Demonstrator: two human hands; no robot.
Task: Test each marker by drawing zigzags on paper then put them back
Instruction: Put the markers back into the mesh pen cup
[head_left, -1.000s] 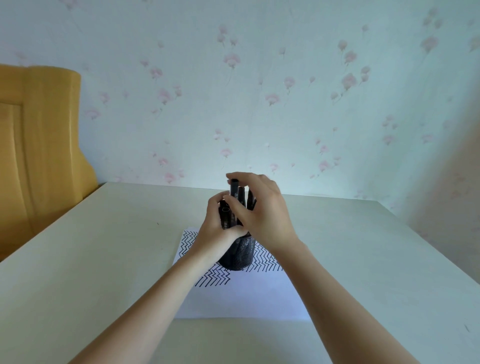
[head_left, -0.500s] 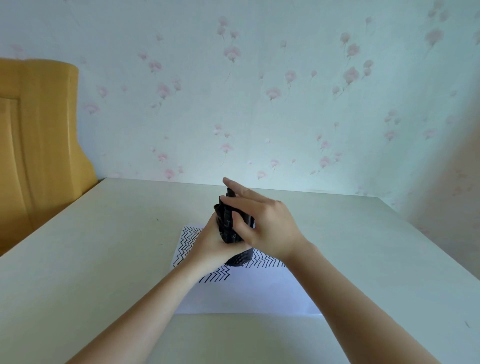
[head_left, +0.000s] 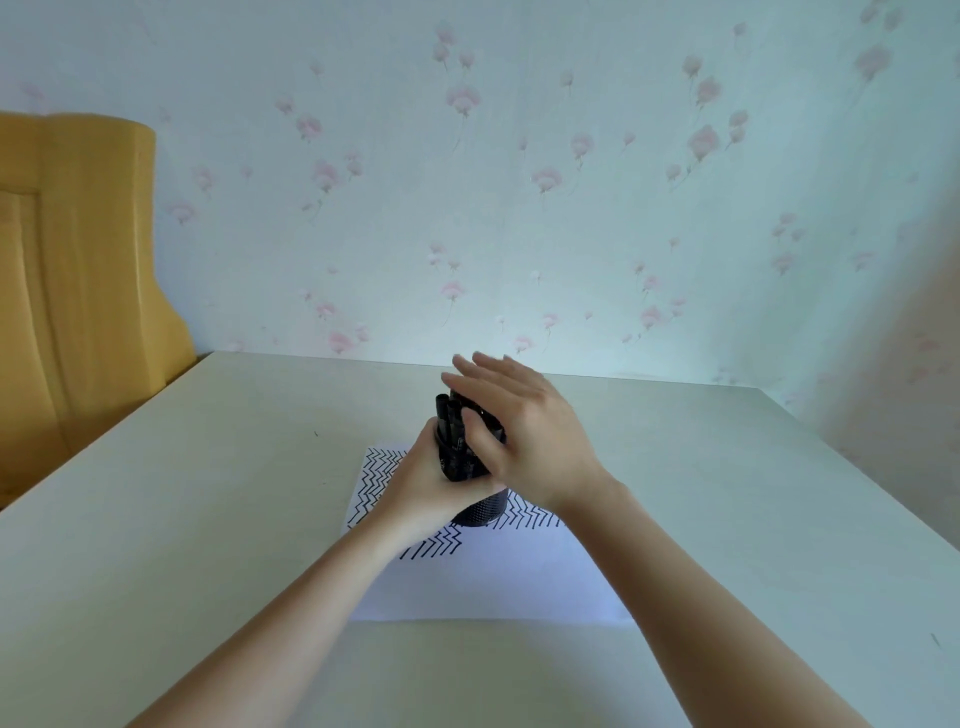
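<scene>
1. Head view, layout. The paper (head_left: 483, 577) lies flat on the surface (head_left: 208, 519), near the middle and somewhat toward the front edge. Zigzags (head_left: 376, 475) cover its far part; the near part is blank.
2. Head view, task things. The cup (head_left: 480, 512), black and upright, stands on the far half of the paper, over the zigzags. The markers (head_left: 448, 415), all black, stand bunched in it, their tops above the rim.
3. Head view, left hand (head_left: 431, 483). Its fingers are curled round the cup and the lower part of the bundle from the left side, holding both steady.
4. Head view, right hand (head_left: 524, 431). The fingers are nearly straight and together, laid flat over the tops and right side of the markers; the thumb rests against the bundle. It grips nothing.
5. Step in hand (judgement). With the zigzags drawn and the markers in the cup, this appears to be the final seating of the bundle.
6. Doing it well (judgement). Press straight down with the flat palm while the left hand braces the cup, so that it neither tips nor slides and creases the paper. Release the right hand first, then the left.
</scene>
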